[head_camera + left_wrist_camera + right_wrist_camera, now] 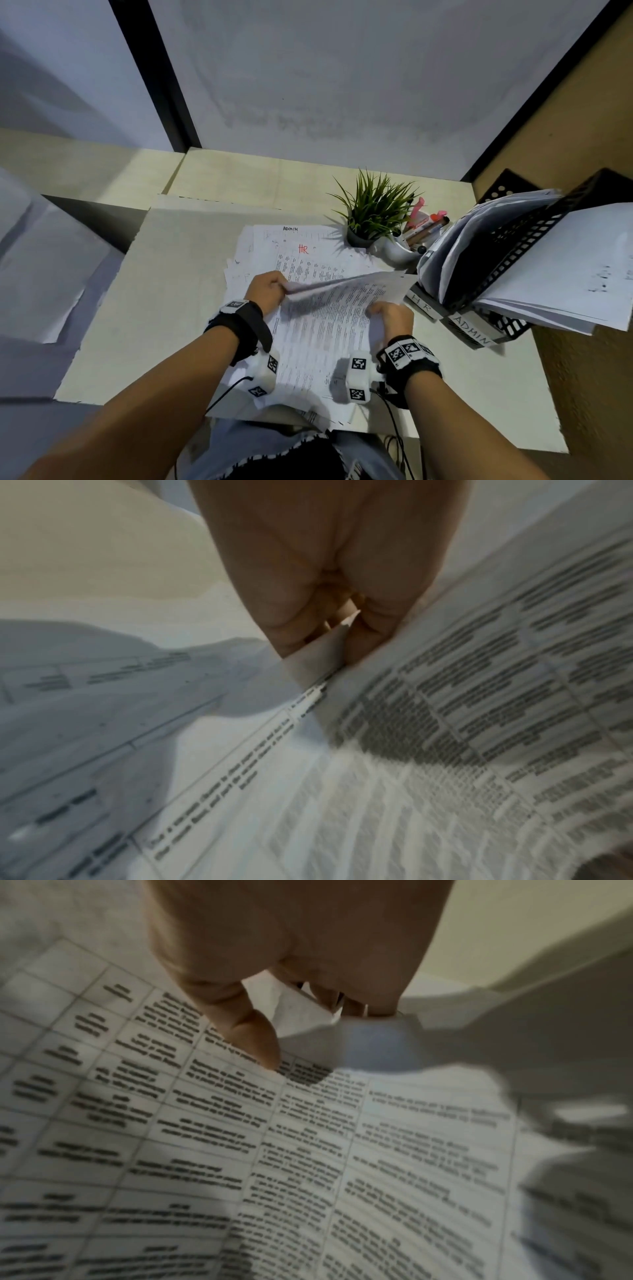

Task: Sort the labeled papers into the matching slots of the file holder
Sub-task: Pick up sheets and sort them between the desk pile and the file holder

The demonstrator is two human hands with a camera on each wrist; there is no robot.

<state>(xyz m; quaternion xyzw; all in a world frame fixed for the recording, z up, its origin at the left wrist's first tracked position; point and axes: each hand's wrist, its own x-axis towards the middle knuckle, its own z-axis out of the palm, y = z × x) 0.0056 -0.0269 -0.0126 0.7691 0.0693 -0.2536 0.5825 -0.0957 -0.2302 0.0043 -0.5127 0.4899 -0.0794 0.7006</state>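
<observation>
Between the two hands, a lifted sheet (342,287) of printed paper hangs over the pile of papers (308,260) on the worktop (154,308). The left hand (265,291) pinches its left edge; in the left wrist view the fingers (294,610) are curled and the paper edge goes between them. The right hand (394,317) holds the near right part of the sheet, with the thumb (253,1037) on the printed side and the other fingers curled under a folded bit of paper.

The long axis of the sheet runs from the left hand, away and to the right, and its far corner already points to the file holder (513,260). This holder stands on the right side of the right hand, well apart from the left hand, so the right hand is the nearer one. Its slots open toward the hands, and both already carry papers. The HR tag (419,303) is on the slot closer to the right hand, and the ADMIN tag (474,330) is on the next slot, further right.

I cannot read the label of the lifted sheet, because its top is turned away. The sheet just below in the pile shows a red HR mark (303,249), and one further away shows ADMIN.

I think the coming move is a carry to the right, led by the right hand.
</observation>
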